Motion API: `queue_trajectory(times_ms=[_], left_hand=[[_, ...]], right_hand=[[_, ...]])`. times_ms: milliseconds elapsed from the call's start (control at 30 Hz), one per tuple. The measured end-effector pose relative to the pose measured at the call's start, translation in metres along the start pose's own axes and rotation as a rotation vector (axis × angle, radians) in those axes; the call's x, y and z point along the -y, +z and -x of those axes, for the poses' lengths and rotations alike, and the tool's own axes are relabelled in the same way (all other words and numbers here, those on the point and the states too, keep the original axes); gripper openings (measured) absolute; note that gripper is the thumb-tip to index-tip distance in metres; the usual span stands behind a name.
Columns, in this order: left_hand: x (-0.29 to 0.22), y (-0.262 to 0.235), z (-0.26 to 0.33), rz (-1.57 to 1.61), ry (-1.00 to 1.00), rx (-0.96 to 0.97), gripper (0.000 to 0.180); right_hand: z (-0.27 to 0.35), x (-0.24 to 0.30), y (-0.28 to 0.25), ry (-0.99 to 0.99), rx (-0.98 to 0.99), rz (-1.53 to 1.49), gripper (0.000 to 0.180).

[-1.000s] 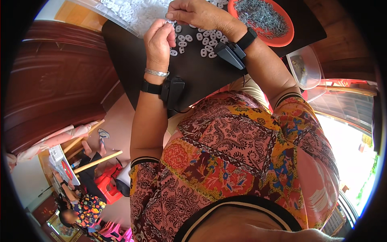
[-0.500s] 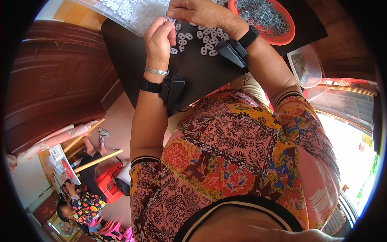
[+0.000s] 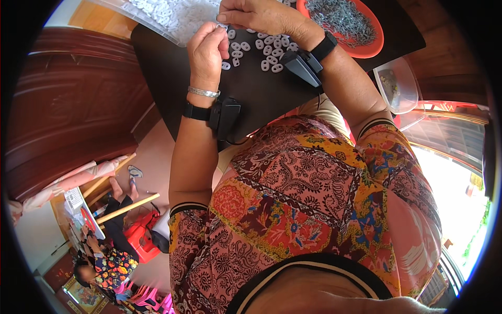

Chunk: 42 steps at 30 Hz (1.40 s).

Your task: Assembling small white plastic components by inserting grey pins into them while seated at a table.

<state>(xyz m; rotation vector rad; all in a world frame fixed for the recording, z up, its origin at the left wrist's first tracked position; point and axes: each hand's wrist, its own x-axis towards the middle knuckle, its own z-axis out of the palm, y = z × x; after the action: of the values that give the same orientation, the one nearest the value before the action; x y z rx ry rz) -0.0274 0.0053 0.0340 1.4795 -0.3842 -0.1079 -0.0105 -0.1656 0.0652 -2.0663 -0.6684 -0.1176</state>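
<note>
My left hand (image 3: 205, 49) is closed in a pinch on a small white plastic piece (image 3: 221, 25), of which only an edge shows between the fingertips. Just above it, my right hand (image 3: 259, 14) has its thumb and fingers pressed together close to that piece; whatever they hold is too small and covered to make out. Loose white oval pieces with two holes (image 3: 266, 51) lie scattered on the dark table (image 3: 157, 73) beneath and beside both hands. Many more white pieces (image 3: 180, 18) fill a clear plastic bin (image 3: 151, 25) beyond my left hand.
An orange-red bowl (image 3: 380, 39) of small metal parts (image 3: 342, 23) stands right of my right wrist. Past the table's right edge is a clear plastic tub (image 3: 405, 99). Far left, another person (image 3: 112, 267) sits by a small table, near a red stool (image 3: 141, 243).
My right fingertips have shifted slightly and cover more of the white piece. My left hand stays in place. The other person's arms have moved a little.
</note>
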Motion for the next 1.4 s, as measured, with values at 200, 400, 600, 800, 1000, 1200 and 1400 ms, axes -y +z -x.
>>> queue_trajectory(times_ms=[200,400,600,800,1000,1200,1400], left_hand=[[0.001,0.0,0.0,-0.028,-0.019,-0.007,0.025],[0.002,0.005,0.003,-0.005,-0.017,-0.085,0.026],[-0.009,-0.001,0.003,-0.012,-0.051,-0.063,0.022],[-0.006,-0.007,0.0,-0.102,-0.093,0.017,0.021],[-0.007,-0.007,-0.001,-0.089,-0.064,0.025,0.021],[-0.004,-0.011,-0.001,0.007,-0.052,0.003,0.022],[-0.004,-0.012,-0.001,0.003,-0.035,0.024,0.022]], right_hand=[[-0.001,0.001,0.002,-0.043,-0.007,0.06,0.025],[-0.001,0.002,0.006,-0.101,-0.037,0.128,0.025],[0.001,0.009,0.009,-0.053,-0.077,0.066,0.023],[0.002,0.007,0.005,-0.119,-0.048,0.245,0.025],[0.0,-0.007,0.007,-0.144,-0.039,0.22,0.028],[0.002,-0.001,0.003,0.092,-0.011,-0.196,0.027],[0.005,0.001,0.003,-0.088,0.011,-0.153,0.023]])
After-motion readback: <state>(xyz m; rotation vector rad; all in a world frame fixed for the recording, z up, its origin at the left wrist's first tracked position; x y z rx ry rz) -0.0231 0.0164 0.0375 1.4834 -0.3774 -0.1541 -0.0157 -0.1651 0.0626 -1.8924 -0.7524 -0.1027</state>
